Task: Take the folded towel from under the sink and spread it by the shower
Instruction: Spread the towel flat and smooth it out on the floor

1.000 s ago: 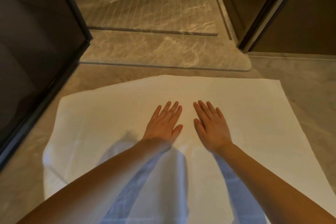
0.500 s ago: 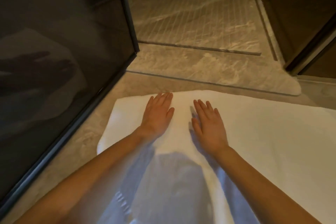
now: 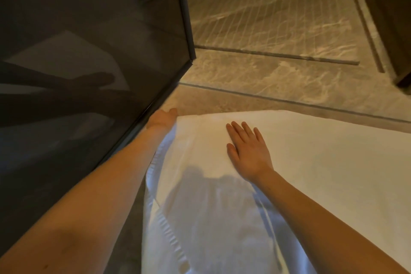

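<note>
The white towel (image 3: 311, 173) lies spread on the stone floor just in front of the shower threshold. My right hand (image 3: 249, 151) rests flat on it with straight fingers, near its far left part. My left hand (image 3: 162, 118) is at the towel's far left corner, right beside the dark glass panel. Its fingers curl around the corner's edge and are mostly hidden by the cloth. The towel's left edge is slightly raised and rippled along my left forearm.
A dark glass shower panel (image 3: 89, 73) with a black frame stands close on the left. The grooved marble shower floor (image 3: 266, 18) and its raised threshold (image 3: 278, 78) lie straight ahead. A dark wall or door (image 3: 395, 18) stands at the far right.
My left hand has slid left from the towel's middle to its far left corner and taken hold of it. My right hand has stayed flat on the towel. The view has shifted left.
</note>
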{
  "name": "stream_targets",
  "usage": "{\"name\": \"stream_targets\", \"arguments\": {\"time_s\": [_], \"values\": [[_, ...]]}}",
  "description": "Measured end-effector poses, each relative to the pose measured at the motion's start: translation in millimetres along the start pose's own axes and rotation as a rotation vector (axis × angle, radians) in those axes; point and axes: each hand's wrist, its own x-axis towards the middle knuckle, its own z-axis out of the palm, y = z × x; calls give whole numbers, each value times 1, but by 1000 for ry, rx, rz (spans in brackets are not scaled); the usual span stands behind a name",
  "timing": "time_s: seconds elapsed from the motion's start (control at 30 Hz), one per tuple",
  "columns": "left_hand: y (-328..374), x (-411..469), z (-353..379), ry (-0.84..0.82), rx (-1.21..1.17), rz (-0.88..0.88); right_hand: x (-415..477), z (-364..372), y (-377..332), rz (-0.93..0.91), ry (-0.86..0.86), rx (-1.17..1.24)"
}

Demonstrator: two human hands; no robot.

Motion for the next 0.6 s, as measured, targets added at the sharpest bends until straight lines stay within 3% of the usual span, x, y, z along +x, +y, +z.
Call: {"name": "stream_targets", "arguments": {"time_s": [0.1,0.23,0.6], "values": [[4,8,-4,-108,-207,-66,0,1,2,-3,11,1],[1,9,-3,-134,-232,39,0,3,3,-7,28,14],[-19,-5,3,-55,-512,211,0,3,2,2,22,-2]]}}
